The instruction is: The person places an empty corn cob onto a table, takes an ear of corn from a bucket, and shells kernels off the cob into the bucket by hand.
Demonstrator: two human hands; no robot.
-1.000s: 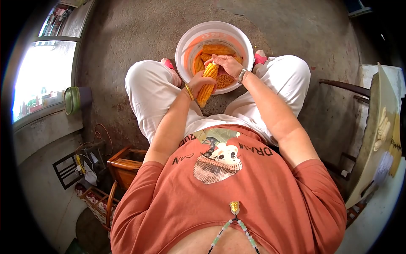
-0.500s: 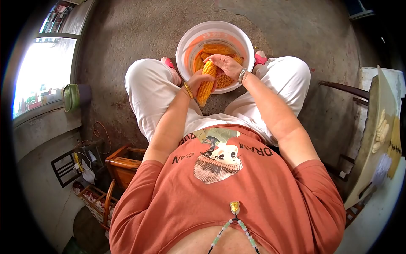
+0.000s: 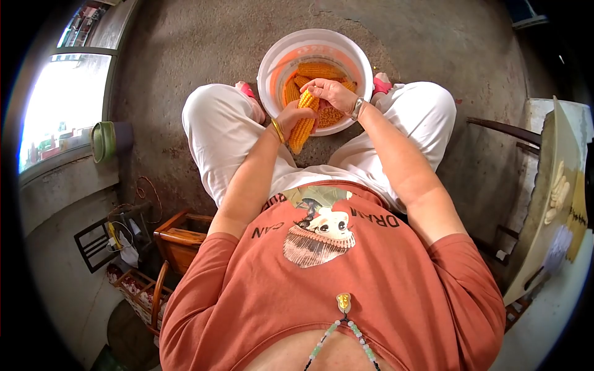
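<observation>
A yellow corn cob point(image 3: 302, 131) slants over the near rim of a white bucket point(image 3: 270, 62), with rows of kernels on it. Wrapped round its middle is my left hand point(image 3: 289, 119), a gold bracelet at the wrist. My right hand point(image 3: 336, 94) has its fingers closed on the cob's upper end, and its palm side is hidden. Inside the bucket lie several more corn cobs point(image 3: 320, 70) and a heap of loose kernels point(image 3: 331, 115), partly covered by my right hand.
The bucket stands on a concrete floor point(image 3: 204, 43) between my knees. To the left are a wooden chair point(image 3: 182, 238) and a green bin point(image 3: 104, 143) under the window. A table edge point(image 3: 535, 204) with items on it is at the right.
Both hands and the cob have shifted very slightly to the right. The grip on the cob looks much the same.
</observation>
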